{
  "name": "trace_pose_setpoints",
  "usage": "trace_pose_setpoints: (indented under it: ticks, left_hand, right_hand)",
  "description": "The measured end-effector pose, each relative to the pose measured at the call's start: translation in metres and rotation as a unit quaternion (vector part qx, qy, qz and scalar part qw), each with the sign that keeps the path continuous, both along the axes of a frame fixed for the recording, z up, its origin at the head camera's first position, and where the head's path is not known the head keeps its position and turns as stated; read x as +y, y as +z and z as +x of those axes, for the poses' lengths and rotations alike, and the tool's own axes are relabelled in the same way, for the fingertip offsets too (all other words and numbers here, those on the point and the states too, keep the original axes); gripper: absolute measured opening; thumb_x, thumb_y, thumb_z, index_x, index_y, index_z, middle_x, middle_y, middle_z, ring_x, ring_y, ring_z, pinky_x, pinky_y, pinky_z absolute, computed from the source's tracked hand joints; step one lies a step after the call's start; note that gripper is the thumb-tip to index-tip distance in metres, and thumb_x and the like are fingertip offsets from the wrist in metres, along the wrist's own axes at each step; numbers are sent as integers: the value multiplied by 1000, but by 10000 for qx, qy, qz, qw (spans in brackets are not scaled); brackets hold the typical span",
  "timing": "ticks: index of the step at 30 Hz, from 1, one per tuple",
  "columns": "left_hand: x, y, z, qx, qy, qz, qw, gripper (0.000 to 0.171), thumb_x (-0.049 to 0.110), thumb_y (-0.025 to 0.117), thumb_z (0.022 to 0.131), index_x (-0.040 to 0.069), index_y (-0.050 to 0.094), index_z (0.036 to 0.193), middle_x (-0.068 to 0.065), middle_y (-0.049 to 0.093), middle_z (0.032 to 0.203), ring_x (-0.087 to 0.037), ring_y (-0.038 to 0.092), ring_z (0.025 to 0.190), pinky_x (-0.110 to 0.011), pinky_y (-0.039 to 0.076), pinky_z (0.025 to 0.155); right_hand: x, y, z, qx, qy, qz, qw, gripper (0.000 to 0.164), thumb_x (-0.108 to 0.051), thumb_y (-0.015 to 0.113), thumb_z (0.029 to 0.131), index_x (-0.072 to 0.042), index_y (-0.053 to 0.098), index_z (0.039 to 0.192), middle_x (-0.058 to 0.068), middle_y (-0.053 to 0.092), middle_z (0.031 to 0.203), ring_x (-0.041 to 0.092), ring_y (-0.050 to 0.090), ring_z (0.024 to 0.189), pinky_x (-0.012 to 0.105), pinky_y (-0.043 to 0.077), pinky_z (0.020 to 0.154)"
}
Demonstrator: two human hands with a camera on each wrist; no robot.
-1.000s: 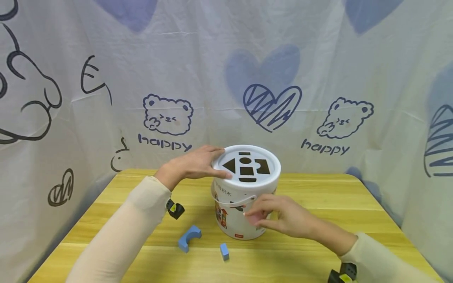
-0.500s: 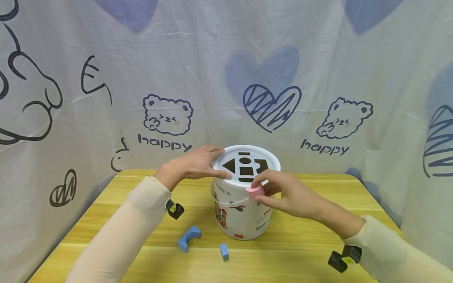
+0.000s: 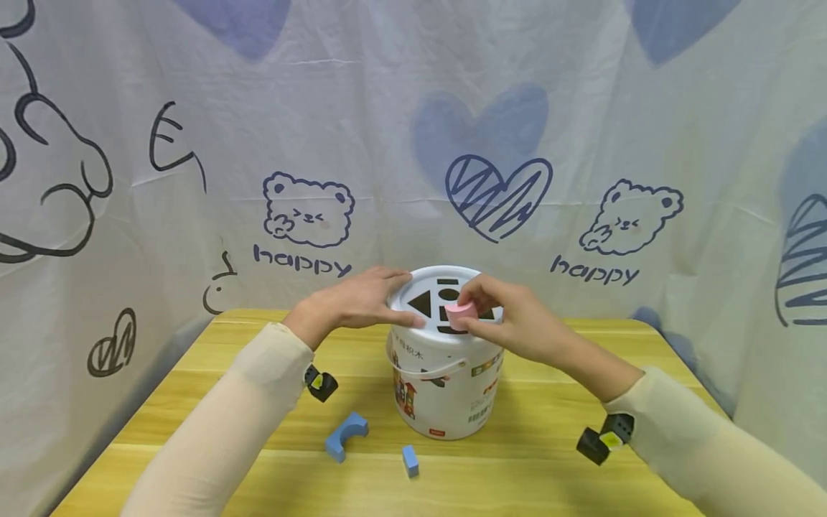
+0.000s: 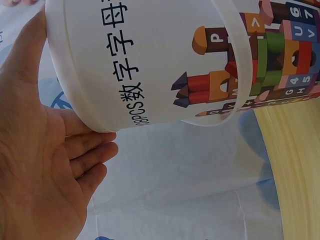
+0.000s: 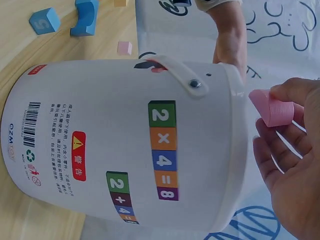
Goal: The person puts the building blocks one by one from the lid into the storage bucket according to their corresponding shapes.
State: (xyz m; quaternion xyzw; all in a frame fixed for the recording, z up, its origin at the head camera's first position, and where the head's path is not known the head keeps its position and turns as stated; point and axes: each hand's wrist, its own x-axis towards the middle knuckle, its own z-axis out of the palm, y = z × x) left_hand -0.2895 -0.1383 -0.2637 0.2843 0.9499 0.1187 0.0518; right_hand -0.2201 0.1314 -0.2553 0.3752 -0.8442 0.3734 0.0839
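Note:
A white bucket with printed block pictures stands upright on the table, its handle hanging at the front. Its white lid has cut-out holes: a triangle, a circle, a square, an arch and slots. My left hand rests at the lid's left rim, thumb on top and the other fingers extended along the far side. Between the thumb and fingers of my right hand is a pink block with a curved side. It is held over the lid and overlaps the square hole in the head view.
A blue arch block and a small blue block lie in front of the bucket on the wooden table. A small pink block shows in the right wrist view. A printed curtain hangs behind the table.
My right hand has lifted the pink block from beside the bucket's front, up past the rim, to over the lid. My left hand has stayed at the rim.

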Motion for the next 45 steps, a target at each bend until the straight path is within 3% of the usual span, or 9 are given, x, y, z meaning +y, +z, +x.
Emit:
trace_pose_setpoints:
  ticks: [8,16,25,33,38,45]
  left_hand:
    - [2,1,0,-41,-33,38,10000,106,80,55,77,11,30,154,-10,30,157,-31,27,143,-54,25,114]
    - [3,2,1,-6,-91,53,9999,105,79,55,78,10,31,154,-10,31,157,-31,28,142,-54,25,114]
    - [4,1,1,-24,-52,61,10000,105,79,55,78,10,31,154,-10,31,157,-31,28,142,-53,25,114]
    - [3,1,1,-65,-27,61,10000,106,80,54,77,10,30,154,-10,30,157,-30,27,143,-53,25,115]
    - [2,1,1,-73,-20,72,9999,106,80,54,78,11,31,154,-10,31,157,-30,28,142,-54,25,114]
    - [0,0,0,-63,-15,40,10000,104,79,54,78,11,31,154,-9,30,157,-30,27,143,-53,25,115]
  right_hand:
    - [-6,-8,-8,-270,-422,185,9986,18,-14,72,89,-15,62,104,-2,65,99,15,62,91,36,56,83]
    - [-8,-15,-9,-269,-428,225,9985,12,-15,72,89,-16,62,95,-4,64,92,15,60,85,31,56,77]
    - [-3,-16,-13,-372,-283,609,9970,6,-18,69,92,-18,63,95,-5,64,94,13,63,94,34,55,85]
    - [1,-15,-13,-186,-240,657,9974,5,-20,69,93,-16,65,94,-8,64,92,11,61,88,33,54,80]
    - [5,-11,-15,74,-300,577,9979,6,-16,68,93,-14,66,98,-6,64,94,13,60,87,38,54,81]
    - [15,-11,-24,426,-446,741,9953,26,-20,68,94,-7,65,116,7,66,112,26,59,105,48,50,94]
